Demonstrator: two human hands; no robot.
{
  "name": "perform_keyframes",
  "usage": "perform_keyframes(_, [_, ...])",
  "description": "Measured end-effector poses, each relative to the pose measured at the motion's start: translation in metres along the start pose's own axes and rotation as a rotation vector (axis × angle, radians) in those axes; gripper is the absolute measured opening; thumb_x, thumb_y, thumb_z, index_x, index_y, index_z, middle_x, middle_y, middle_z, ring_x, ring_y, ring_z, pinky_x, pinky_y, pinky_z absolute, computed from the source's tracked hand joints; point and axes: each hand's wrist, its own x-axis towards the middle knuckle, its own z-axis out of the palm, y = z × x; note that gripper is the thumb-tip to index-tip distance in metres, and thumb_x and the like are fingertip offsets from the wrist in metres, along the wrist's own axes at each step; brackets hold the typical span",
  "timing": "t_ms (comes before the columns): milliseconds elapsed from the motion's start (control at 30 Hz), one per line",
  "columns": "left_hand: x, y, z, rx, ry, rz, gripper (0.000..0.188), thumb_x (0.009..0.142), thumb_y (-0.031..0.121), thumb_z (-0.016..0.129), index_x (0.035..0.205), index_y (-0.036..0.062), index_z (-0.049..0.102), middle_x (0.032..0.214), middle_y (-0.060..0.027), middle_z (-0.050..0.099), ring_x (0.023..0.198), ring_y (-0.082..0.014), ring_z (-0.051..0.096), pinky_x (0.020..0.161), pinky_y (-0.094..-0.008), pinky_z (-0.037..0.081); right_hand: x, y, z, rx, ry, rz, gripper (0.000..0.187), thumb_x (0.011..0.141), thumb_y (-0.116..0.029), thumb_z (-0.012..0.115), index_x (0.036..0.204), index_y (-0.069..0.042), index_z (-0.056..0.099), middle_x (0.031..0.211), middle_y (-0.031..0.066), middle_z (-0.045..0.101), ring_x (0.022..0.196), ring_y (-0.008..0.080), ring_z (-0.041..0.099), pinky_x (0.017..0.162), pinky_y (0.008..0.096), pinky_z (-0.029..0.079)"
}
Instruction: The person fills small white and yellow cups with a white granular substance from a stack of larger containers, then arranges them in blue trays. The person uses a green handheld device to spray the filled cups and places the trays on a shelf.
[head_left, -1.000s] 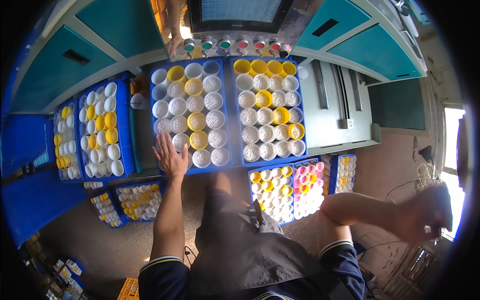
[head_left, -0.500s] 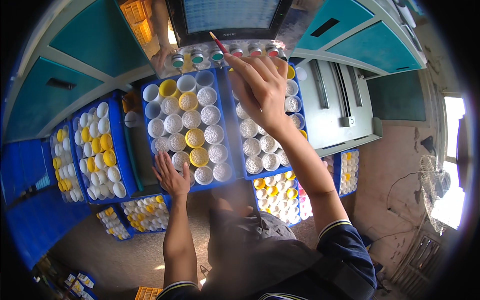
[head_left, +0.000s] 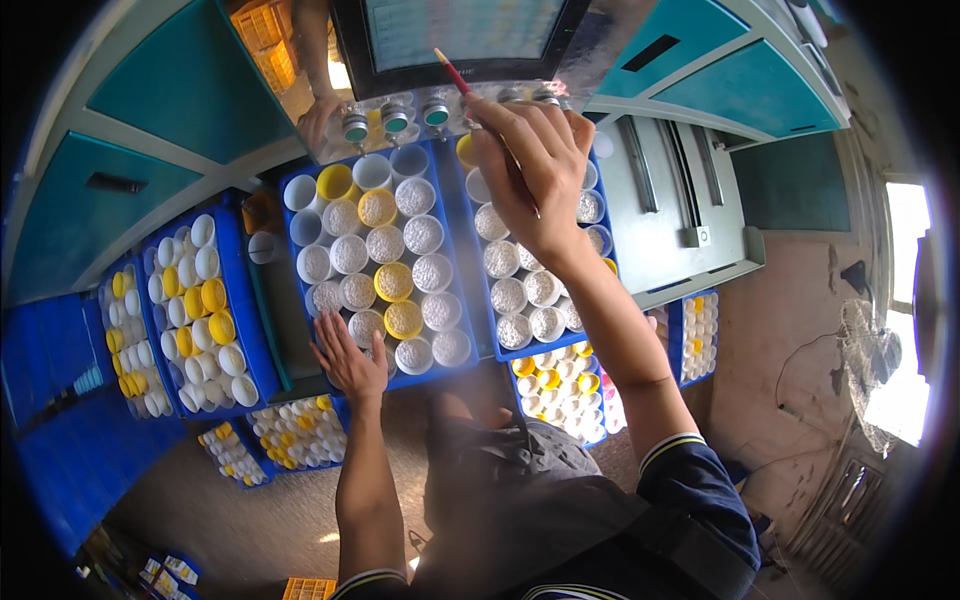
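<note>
Teal cabinets (head_left: 170, 90) flank the screen (head_left: 465, 35). Just below it, your right hand (head_left: 535, 165), the nearer, grips the stick (head_left: 456, 77), slanting up-left toward the screen; your left hand (head_left: 350, 358) lies open farther below, at the tray (head_left: 432, 376).

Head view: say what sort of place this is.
Probably a small factory or workshop, judging by the control screen, the buttons beneath it, and the blue trays of cups.

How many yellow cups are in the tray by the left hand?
4 yellow cups: one each in rows 1, 2, 4 and 5 of the tray, from its far end. The left hand may hide more.
</note>
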Motion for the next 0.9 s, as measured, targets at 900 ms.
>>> perform_keyframes(900, [0.000,0.000,0.002,0.035,0.008,0.012,0.075,0.091,0.045,0.059,0.150,0.0030,0.036,0.157,-0.0175,0.035,0.147,-0.0367,0.030,0.117,-0.0589,0.022,0.012,0.002,-0.002,0.009,0.116,-0.026,0.023,0.083,-0.013,0.073,0.106,-0.012,0.072,0.077,-0.0019,0.063,0.080,0.0170,0.058,0.078,0.0355,0.032])
